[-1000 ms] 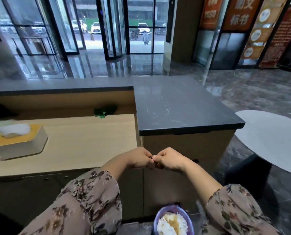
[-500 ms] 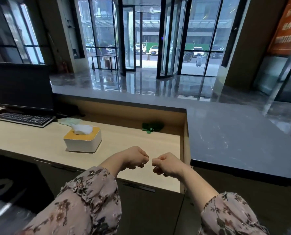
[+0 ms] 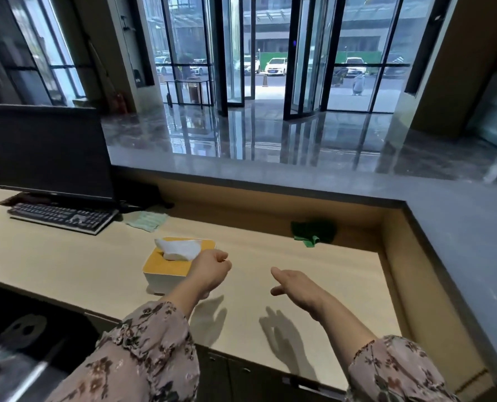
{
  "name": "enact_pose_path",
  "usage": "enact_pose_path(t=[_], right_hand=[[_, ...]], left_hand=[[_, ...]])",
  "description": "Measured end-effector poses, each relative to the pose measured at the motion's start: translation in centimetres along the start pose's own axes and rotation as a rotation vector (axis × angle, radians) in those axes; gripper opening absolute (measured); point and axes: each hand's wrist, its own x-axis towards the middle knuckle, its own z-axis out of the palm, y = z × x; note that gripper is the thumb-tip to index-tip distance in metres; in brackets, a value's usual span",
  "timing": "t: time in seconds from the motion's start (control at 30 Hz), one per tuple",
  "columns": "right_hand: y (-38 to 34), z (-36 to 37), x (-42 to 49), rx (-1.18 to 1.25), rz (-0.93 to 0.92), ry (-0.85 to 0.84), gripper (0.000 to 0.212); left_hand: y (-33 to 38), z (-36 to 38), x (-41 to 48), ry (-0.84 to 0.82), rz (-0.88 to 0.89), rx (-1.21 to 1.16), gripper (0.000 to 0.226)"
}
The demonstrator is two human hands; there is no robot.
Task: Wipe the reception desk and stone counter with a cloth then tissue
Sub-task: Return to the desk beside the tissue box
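Both hands are out over the wooden desk. The left hand is curled into an empty fist at the right edge of the yellow-topped tissue box, and the right hand has its fingers stretched forward. A dark green cloth lies in the far right corner, under the grey stone counter. The keyboard sits far left.

monitor: dark screen, off on the left
keyboard: black, just in front of it
glass doors: cars parked outside
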Motion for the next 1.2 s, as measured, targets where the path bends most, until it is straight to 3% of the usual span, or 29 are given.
enact_pose_path(t=[0.2,0.33,0.47,0.73,1.2], right_hand=[[-3.5,5.2,6.6,0.121,0.095,-0.063,0.07],[-4.7,8.3,9.5,0.187,0.13,-0.09,0.074],[-5.4,10.7,11.4,0.238,0.182,-0.126,0.08],[-6.4,9.5,13.9,0.357,0.173,-0.093,0.058],[-4.6,-2.5,21.2,0.525,0.236,0.165,0.047]], left_hand=[[-3.6,-5.3,5.7,0.245,-0.135,0.285,0.055],[-7.2,-7.7,8.6,0.298,-0.334,0.083,0.077],[-10.4,-8.5,11.5,0.162,-0.475,-0.135,0.068],[-11.9,-5.2,18.2,0.081,-0.389,-0.177,0.058],[0.2,2.9,23.8,-0.046,-0.274,-0.294,0.033]])
